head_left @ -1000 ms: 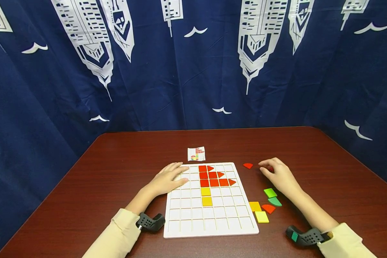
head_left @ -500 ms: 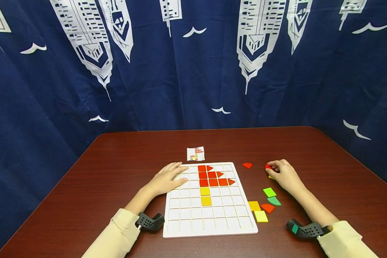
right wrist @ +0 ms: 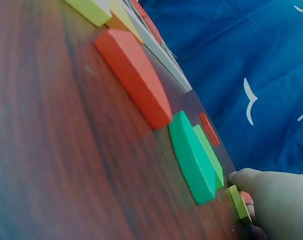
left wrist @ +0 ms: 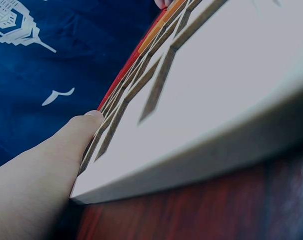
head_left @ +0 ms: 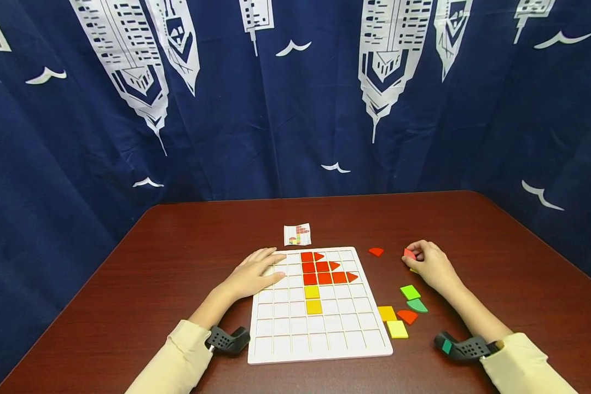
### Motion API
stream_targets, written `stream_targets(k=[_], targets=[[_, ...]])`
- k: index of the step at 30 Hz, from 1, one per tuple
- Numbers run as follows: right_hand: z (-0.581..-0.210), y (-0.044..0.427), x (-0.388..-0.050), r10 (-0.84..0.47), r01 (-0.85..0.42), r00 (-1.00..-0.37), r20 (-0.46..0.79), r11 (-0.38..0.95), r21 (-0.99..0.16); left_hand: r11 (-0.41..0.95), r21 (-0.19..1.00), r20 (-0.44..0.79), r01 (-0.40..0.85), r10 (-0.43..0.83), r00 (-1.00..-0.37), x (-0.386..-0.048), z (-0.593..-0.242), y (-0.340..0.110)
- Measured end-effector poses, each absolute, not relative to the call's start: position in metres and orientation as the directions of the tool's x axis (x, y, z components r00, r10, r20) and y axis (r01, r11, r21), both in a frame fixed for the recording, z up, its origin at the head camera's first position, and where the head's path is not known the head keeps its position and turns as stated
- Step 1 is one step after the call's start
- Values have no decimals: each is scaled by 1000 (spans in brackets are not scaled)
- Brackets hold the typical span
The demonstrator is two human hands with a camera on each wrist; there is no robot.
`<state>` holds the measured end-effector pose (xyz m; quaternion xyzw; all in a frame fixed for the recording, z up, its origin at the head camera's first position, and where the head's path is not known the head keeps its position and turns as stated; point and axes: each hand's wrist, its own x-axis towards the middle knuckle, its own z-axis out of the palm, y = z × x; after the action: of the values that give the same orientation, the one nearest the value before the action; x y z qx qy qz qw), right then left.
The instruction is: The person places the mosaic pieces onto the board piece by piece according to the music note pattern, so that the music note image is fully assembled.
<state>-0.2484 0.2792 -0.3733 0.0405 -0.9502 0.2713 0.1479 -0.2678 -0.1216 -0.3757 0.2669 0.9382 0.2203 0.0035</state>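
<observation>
My left hand [head_left: 256, 273] rests with extended fingers on the upper left edge of a white grid board [head_left: 280, 328]. Red squares and red triangles fill several cells at the board's top, with two yellow squares [head_left: 313, 300] below them. To the right of the board, my right hand [head_left: 435, 267] pinches a red piece [head_left: 410, 253] between thumb and fingers; its full shape is hidden. A yellowish piece [right wrist: 239, 205] lies under that hand, mostly covered in the head view. In the left wrist view, my left thumb [left wrist: 74, 132] lies along the board's edge.
A small printed picture card [head_left: 297, 234] lies behind the board. One red quarter-round piece [head_left: 376, 251] sits between board and right hand. Nearer are a light green square [head_left: 410, 292], a green quarter-round [head_left: 417, 305], a red quarter-round [head_left: 407, 316] and two yellow squares [head_left: 397, 329].
My right hand's fingers have closed on the red piece, drawing slightly right, and the piece now looks tilted. The left hand stays on the board.
</observation>
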Motion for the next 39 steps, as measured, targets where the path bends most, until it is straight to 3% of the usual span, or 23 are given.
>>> stream_targets(k=[27,39], targets=[[-371,277,-246,17,-181,-940,342,823,-538,765,428,87,482,496,-864,-269,-375,-122],[-371,276,-247,-45,-222,-951,304,784,-580,767,426,88,479,492,-866,-269,-375,-122]])
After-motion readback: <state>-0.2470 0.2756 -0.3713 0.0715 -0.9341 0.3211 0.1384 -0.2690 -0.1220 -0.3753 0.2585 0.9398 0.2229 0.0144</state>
